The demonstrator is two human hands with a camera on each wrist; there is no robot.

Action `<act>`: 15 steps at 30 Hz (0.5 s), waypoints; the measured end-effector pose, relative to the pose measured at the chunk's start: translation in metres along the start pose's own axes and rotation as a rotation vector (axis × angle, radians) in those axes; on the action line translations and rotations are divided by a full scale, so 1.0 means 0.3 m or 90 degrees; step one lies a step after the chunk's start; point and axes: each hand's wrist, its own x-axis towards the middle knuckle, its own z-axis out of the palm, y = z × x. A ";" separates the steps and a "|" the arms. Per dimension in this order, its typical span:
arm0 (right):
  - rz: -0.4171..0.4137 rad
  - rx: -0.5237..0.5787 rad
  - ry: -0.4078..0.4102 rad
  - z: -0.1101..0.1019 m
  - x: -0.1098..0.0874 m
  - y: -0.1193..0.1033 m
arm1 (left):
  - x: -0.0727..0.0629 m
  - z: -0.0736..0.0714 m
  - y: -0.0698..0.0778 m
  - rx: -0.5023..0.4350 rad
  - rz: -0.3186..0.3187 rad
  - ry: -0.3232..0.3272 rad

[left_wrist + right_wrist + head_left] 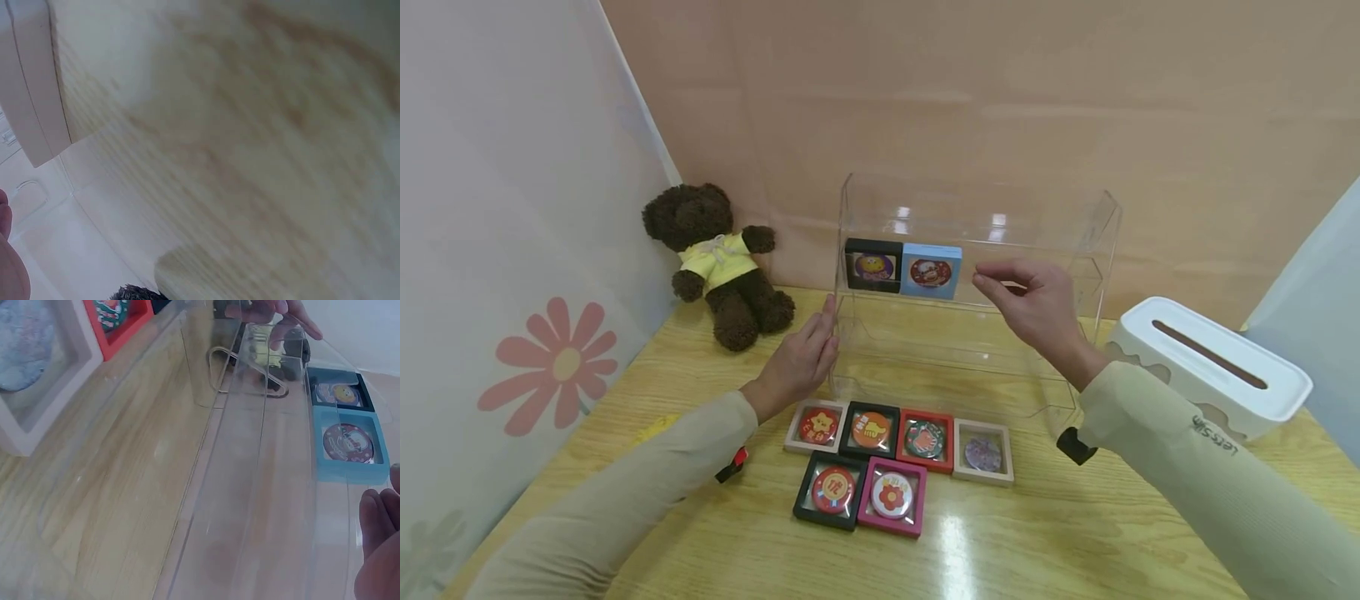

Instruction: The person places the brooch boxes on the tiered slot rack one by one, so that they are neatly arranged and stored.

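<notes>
In the head view a clear tiered display stand (970, 333) stands on the table. On its upper tier a black frame (874, 287) and a light blue frame (951, 283) stand side by side, each with a round badge inside. My right hand (1033, 300) hovers just right of the blue frame, thumb and fingertips close together, holding nothing. In the right wrist view its fingers (378, 519) are apart from that frame. My left hand (797, 367) touches the stand's left side panel, one finger pointing up along it. Only a bit of that hand (9, 269) enters the left wrist view.
Several framed badges lie in two rows before the stand, among them a red frame (951, 442) and a magenta frame (917, 517). A brown teddy bear (718, 258) sits back left. A white tissue box (1195, 358) stands at the right.
</notes>
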 end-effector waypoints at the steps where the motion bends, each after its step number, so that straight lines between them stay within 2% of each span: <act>1: -0.012 0.004 0.002 -0.005 -0.008 -0.005 | 0.001 0.000 0.000 0.000 -0.001 -0.001; 5: -0.055 0.021 0.001 -0.023 -0.050 -0.021 | 0.004 -0.004 0.002 -0.002 -0.006 -0.007; 9: -0.078 0.044 -0.012 -0.041 -0.125 -0.027 | 0.002 -0.007 0.006 -0.007 -0.018 -0.012; 15: -0.085 0.009 -0.043 -0.074 -0.244 -0.002 | -0.003 -0.010 0.009 -0.004 -0.030 -0.028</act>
